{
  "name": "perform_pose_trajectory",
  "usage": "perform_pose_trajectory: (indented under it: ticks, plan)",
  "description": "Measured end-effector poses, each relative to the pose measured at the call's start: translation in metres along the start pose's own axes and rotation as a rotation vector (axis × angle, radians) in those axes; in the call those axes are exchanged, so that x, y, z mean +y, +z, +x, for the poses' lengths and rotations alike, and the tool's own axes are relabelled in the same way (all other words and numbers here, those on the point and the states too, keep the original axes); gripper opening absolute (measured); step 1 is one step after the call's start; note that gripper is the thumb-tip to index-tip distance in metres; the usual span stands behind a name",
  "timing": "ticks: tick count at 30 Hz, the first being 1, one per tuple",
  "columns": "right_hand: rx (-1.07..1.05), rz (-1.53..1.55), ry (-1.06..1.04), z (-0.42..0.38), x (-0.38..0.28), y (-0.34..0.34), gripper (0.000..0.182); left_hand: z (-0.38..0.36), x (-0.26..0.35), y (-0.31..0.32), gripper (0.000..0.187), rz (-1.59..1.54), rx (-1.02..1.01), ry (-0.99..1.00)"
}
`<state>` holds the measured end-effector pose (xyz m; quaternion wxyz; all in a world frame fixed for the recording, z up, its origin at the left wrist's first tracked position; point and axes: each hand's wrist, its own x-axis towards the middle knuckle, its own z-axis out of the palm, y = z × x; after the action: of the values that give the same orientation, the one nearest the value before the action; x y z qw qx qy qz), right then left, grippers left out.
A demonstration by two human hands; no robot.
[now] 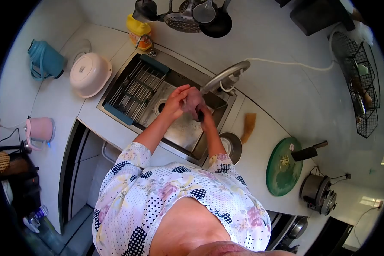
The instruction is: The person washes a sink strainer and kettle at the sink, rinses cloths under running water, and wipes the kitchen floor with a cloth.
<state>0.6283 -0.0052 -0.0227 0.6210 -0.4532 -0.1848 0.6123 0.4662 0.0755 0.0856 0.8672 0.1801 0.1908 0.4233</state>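
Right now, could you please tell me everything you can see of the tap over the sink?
The tap is a curved spout of grey, matt-looking metal, arching from the counter behind the sink out over the basin. A white hose runs off from near its base. Its outlet sits just above the two hands, left hand and right hand.

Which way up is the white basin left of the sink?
Upside down: the white basin rests rim-down on the counter, its flat base facing up.

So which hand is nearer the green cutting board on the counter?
Right. The right hand is over the sink under the faucet, on the side toward the green cutting board; the left hand is beside it, farther away.
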Motion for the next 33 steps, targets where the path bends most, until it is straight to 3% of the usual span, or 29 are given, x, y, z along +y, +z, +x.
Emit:
perform_pose_trajectory:
  ticks: [2, 7, 10, 13, 17, 20, 23, 24, 26, 30, 33]
  plan:
    - [-0.008, 0.098, 0.062, -0.009, -0.009, 0.018, 0.022, 0.0, 0.002, -0.011, 0.036, 0.021, 0.036, 0.007]
    - [0.08, 0.068, -0.141, -0.01, -0.012, 0.023, 0.017, 0.005, 0.005, -0.074, 0.036, 0.305, 0.195, 0.08]
    - [0.117, 0.051, -0.169, -0.018, -0.028, 0.04, 0.015, 0.005, -0.003, -0.112, 0.035, 0.479, 0.371, -0.023]
    - [0.115, -0.075, -0.177, -0.028, -0.048, 0.063, 0.016, 0.003, -0.007, -0.132, 0.035, 1.092, 0.321, -0.142]
    - [0.072, -0.357, -0.124, -0.019, -0.036, 0.062, 0.016, -0.021, -0.013, -0.064, 0.043, 0.748, 0.428, -0.303]
    - [0.024, -0.358, -0.06, -0.026, -0.034, 0.08, 0.014, -0.021, -0.02, -0.045, 0.05, 0.512, 0.445, -0.447]
    - [-0.013, -0.003, -0.18, -0.03, -0.024, 0.088, 0.013, -0.015, -0.025, -0.076, 0.058, 0.23, 0.309, -0.563]
    - [-0.026, 0.103, -0.198, -0.032, -0.023, 0.088, 0.013, -0.005, -0.031, -0.101, 0.056, 0.239, 0.286, -0.494]
    - [0.179, 0.093, -0.182, -0.025, -0.01, 0.074, 0.017, 0.013, -0.044, -0.137, 0.052, 0.245, 0.242, -0.343]
    - [0.469, -0.029, -0.017, -0.018, 0.027, 0.037, 0.027, 0.001, -0.021, -0.081, 0.032, 0.772, 0.297, -0.014]
    - [0.368, 0.375, 0.403, -0.057, -0.013, 0.076, 0.03, -0.013, -0.036, -0.061, 0.023, 1.323, 0.226, 0.181]
